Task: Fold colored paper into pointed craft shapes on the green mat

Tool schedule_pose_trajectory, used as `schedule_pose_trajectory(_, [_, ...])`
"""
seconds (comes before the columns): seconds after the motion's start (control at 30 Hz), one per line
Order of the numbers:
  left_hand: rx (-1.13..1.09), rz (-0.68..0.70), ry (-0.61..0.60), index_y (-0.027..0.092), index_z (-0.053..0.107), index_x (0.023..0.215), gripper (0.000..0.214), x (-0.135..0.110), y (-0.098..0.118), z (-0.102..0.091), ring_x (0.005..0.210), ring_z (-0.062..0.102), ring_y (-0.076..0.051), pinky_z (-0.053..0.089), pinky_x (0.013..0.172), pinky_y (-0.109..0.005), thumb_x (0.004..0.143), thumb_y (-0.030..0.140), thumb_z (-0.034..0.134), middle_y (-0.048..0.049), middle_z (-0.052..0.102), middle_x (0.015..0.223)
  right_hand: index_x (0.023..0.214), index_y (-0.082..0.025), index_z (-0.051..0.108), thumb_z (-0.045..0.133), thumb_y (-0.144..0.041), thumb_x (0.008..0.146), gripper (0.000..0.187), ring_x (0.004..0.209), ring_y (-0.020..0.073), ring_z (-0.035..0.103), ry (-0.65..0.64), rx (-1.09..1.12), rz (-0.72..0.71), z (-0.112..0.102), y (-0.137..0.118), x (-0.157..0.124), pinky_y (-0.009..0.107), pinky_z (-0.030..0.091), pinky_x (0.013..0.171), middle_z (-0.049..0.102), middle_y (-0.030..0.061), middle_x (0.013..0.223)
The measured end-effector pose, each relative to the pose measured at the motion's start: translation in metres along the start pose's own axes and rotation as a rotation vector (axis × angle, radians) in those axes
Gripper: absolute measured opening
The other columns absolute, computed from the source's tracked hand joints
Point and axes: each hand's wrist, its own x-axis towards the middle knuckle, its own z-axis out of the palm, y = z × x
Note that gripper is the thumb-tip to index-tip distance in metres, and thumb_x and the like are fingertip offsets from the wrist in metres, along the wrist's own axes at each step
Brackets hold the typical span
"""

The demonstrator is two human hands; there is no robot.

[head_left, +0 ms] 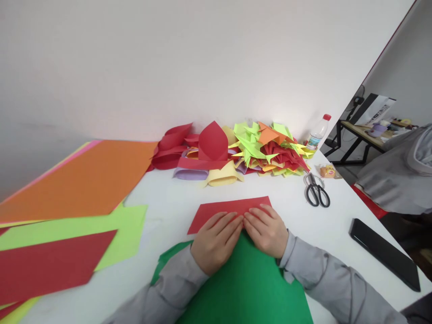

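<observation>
A folded red paper sheet [219,209] is being pressed at twelve o'clock by the flat, unclenched left hand [216,240] and right hand [266,231].

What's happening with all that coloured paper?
A person presses the left hand and the right hand flat, side by side, on a red paper sheet on the white table. A green sheet lies under the wrists. Further back sits a pile of folded paper shapes, with black scissors to its right. An orange sheet lies to the left.
</observation>
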Motion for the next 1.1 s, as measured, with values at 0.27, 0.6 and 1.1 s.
schedule_pose_trajectory(0.27, [-0.003, -0.033, 0.058, 0.017, 0.065, 0.103, 0.032, -0.010, -0.017, -0.002, 0.088, 0.069, -0.021, 0.052, 0.079, -0.037, 0.079, 0.002, 0.049, -0.0067, 0.076, 0.094, 0.096, -0.014, 0.066, 0.051, -0.015, 0.086, 0.018, 0.095, 0.0226, 0.061, -0.024, 0.002, 0.046, -0.003, 0.014, -0.005, 0.043, 0.042, 0.092, 0.072, 0.0081, 0.095])
schedule_pose_trajectory(0.6, [0.122, -0.076, 0.100, 0.018, 0.061, 0.107, 0.032, -0.024, -0.049, -0.011, 0.082, 0.071, -0.024, 0.056, 0.071, -0.039, 0.081, 0.003, 0.050, -0.0089, 0.076, 0.091, 0.093, -0.017, 0.067, 0.051, -0.013, 0.085, 0.019, 0.090, 0.0206, 0.063, -0.006, -0.043, 0.305, -0.001, 0.046, -0.023, 0.041, 0.040, 0.091, 0.073, 0.0064, 0.089])
schedule_pose_trajectory(1.1, [-0.148, -0.046, 0.144, 0.011, 0.065, 0.099, 0.022, -0.003, 0.006, -0.029, 0.114, 0.060, -0.021, 0.039, 0.107, -0.049, 0.085, -0.002, 0.053, -0.0093, 0.076, 0.096, 0.076, -0.013, 0.074, 0.066, -0.057, 0.074, 0.045, 0.059, 0.0148, 0.063, 0.004, 1.442, 1.294, 0.008, 0.050, -0.023, 0.025, 0.046, 0.056, 0.072, 0.0084, 0.071])
